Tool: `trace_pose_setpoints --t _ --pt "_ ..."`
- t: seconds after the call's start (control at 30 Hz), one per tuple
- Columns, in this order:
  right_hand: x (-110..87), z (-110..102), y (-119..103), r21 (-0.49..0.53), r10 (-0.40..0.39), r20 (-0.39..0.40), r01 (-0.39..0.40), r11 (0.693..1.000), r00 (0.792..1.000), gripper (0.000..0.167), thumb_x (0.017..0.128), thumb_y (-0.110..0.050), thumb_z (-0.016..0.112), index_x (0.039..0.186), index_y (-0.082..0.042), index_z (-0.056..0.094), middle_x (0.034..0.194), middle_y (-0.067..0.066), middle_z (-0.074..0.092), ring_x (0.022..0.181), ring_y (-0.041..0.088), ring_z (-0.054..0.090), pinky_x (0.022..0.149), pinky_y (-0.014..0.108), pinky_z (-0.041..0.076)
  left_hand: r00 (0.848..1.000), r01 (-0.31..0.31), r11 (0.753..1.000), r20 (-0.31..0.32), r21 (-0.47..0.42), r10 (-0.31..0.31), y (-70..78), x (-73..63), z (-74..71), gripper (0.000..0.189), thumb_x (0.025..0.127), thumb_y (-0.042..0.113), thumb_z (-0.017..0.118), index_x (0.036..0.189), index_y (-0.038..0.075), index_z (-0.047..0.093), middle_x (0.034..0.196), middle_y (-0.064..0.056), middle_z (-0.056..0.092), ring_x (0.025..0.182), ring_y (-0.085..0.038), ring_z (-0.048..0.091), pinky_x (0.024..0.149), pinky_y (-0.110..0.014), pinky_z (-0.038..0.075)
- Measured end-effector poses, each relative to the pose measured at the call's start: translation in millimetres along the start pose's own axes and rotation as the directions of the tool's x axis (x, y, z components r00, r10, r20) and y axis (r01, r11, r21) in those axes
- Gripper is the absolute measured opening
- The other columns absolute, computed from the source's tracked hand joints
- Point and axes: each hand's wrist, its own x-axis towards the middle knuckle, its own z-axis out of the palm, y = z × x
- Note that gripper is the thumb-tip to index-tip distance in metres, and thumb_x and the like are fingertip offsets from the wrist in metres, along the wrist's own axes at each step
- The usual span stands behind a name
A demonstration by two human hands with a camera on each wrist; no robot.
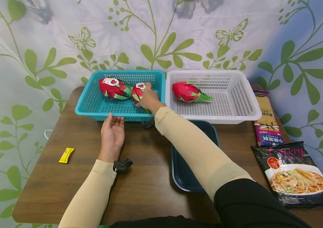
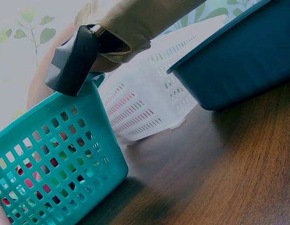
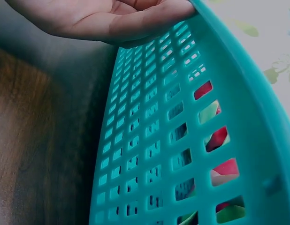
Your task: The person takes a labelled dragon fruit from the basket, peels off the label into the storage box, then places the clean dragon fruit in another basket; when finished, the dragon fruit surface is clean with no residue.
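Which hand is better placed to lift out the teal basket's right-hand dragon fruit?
Probably the right hand: it grips that dragon fruit inside the teal basket. The left hand is outside, at the front rim.

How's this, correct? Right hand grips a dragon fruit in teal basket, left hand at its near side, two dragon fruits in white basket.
Not quite: head view shows one dragon fruit in the white basket, not two. Rest holds: right hand grips another dragon fruit in the teal basket, left hand at its near side.
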Motion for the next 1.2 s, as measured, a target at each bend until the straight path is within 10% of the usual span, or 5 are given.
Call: trace_pose_setpoints --t 0.57,1.2 --pt "1.5 -3 0 0.048 -0.037 -0.075 0.04 0.998 0.997 0.09 0.091 -0.026 0.087 0.161 -0.011 0.033 0.15 0.011 0.051 0.136 0.029 0.046 0.1 0.04 0.053 1.0 -0.006 1.0 0.004 0.007 0.006 0.4 -1.7 -1.2 0.015 0.107 0.012 0.064 0.102 0.0 0.056 0.098 -0.014 0.056 0.092 -0.025 0.06 0.092 -0.034 0.057" --pt "-20.7 -33 -14 0.167 -0.258 -0.012 0.256 0.952 0.966 0.094 0.09 -0.028 0.088 0.165 -0.015 0.032 0.153 0.005 0.05 0.135 0.021 0.046 0.095 0.034 0.056 1.0 -0.016 1.0 0.016 0.01 0.016 -1.1 -0.5 -4.3 0.015 0.106 0.011 0.066 0.101 0.0 0.058 0.098 -0.015 0.056 0.092 -0.027 0.061 0.094 -0.036 0.056"
